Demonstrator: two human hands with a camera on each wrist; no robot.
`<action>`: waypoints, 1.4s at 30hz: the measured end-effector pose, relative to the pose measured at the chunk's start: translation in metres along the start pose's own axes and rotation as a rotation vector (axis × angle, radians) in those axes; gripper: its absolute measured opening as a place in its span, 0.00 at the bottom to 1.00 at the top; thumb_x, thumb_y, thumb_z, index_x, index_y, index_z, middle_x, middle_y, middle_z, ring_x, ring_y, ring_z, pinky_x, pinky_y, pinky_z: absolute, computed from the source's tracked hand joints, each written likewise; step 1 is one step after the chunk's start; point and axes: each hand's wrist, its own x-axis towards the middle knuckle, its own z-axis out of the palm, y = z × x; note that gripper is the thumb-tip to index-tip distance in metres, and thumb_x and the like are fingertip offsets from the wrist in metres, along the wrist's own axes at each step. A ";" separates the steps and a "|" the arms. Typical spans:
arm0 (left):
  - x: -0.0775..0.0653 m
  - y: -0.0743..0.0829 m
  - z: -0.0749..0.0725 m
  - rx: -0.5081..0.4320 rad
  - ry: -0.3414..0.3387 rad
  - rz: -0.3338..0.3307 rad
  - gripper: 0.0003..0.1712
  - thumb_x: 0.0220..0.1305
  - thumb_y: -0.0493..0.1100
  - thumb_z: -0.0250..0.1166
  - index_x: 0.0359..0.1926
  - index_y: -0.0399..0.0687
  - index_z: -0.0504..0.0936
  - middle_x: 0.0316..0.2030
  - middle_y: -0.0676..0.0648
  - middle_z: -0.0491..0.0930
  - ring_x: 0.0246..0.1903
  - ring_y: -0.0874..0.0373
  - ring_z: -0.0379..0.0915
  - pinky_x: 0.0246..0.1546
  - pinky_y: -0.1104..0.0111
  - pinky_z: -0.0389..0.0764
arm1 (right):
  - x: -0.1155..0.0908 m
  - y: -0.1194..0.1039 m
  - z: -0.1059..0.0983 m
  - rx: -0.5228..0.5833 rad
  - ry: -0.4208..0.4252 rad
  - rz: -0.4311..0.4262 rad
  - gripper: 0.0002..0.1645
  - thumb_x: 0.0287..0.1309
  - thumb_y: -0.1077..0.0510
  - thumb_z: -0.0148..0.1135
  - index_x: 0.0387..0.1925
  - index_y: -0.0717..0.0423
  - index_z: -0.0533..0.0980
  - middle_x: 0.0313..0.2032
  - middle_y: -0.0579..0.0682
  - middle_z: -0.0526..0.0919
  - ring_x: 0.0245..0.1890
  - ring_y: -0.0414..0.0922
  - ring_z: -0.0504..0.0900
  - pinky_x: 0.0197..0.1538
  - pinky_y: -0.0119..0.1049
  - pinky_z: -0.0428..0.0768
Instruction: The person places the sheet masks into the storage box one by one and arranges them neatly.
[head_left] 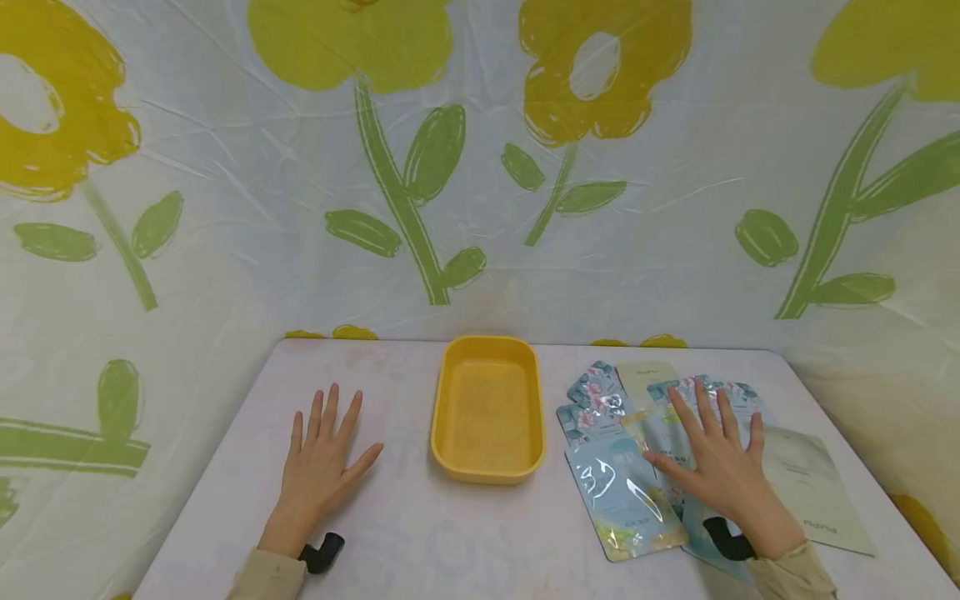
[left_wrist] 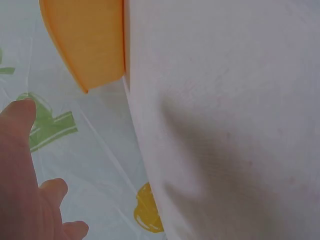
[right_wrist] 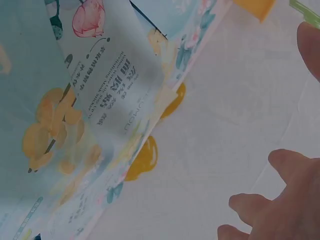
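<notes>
My left hand [head_left: 318, 467] is spread with straight fingers over the left part of the table, holding nothing. To its right stands a yellow rectangular tray [head_left: 487, 479] with nothing in it. On the right, my right hand [head_left: 720, 467] hovers with fingers spread above a pile of face mask packets, gripping none. One blue packet [head_left: 626, 500] with a glossy front lies nearest the tray. Smaller flowered packets [head_left: 588, 423] lie behind it, and a pale green packet [head_left: 813, 487] lies to the right. The right hand hides part of the pile.
The white table [head_left: 480, 542] ends at a back edge against a white cloth [head_left: 262, 167] printed with yellow flowers and green stems. Similar cloth hangs at both sides. A black strap [head_left: 322, 552] is on the left wrist, another [head_left: 727, 539] on the right.
</notes>
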 end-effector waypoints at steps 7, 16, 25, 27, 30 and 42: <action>0.001 0.001 -0.001 -0.011 0.002 0.011 0.49 0.65 0.71 0.54 0.79 0.55 0.52 0.77 0.36 0.46 0.75 0.38 0.40 0.71 0.38 0.44 | 0.006 0.004 0.002 0.093 0.105 -0.011 0.58 0.59 0.36 0.64 0.79 0.51 0.45 0.77 0.63 0.42 0.76 0.64 0.37 0.67 0.71 0.22; 0.001 0.010 0.003 -0.083 -0.056 0.037 0.61 0.54 0.77 0.61 0.79 0.55 0.49 0.77 0.37 0.46 0.76 0.41 0.39 0.71 0.39 0.44 | 0.009 0.002 0.006 0.240 0.335 -0.031 0.47 0.57 0.51 0.70 0.73 0.61 0.60 0.66 0.72 0.66 0.63 0.71 0.64 0.68 0.72 0.42; 0.007 0.030 0.012 -0.210 -0.122 0.071 0.67 0.50 0.80 0.61 0.80 0.57 0.41 0.78 0.42 0.42 0.77 0.44 0.35 0.73 0.41 0.43 | 0.000 -0.012 0.014 0.457 0.249 0.070 0.39 0.61 0.58 0.68 0.68 0.66 0.64 0.60 0.69 0.73 0.55 0.66 0.74 0.53 0.55 0.76; 0.009 0.035 0.014 -0.249 -0.123 0.086 0.68 0.49 0.79 0.64 0.80 0.57 0.40 0.78 0.42 0.42 0.77 0.45 0.35 0.73 0.41 0.43 | -0.001 -0.015 0.015 0.471 0.198 0.091 0.37 0.61 0.56 0.68 0.68 0.66 0.65 0.57 0.67 0.76 0.52 0.63 0.76 0.50 0.41 0.77; 0.014 0.045 0.018 -0.301 -0.123 0.114 0.69 0.48 0.77 0.66 0.80 0.57 0.40 0.79 0.44 0.41 0.77 0.46 0.35 0.73 0.42 0.44 | -0.001 -0.018 0.016 0.497 0.116 0.112 0.37 0.62 0.55 0.67 0.67 0.65 0.66 0.53 0.67 0.79 0.49 0.63 0.79 0.47 0.36 0.81; 0.030 0.078 0.038 -0.397 -0.123 0.228 0.68 0.47 0.79 0.66 0.80 0.56 0.45 0.78 0.43 0.43 0.77 0.47 0.37 0.73 0.43 0.49 | 0.007 -0.021 0.020 0.485 -0.233 0.200 0.47 0.51 0.46 0.76 0.65 0.68 0.67 0.50 0.65 0.80 0.46 0.58 0.80 0.44 0.51 0.83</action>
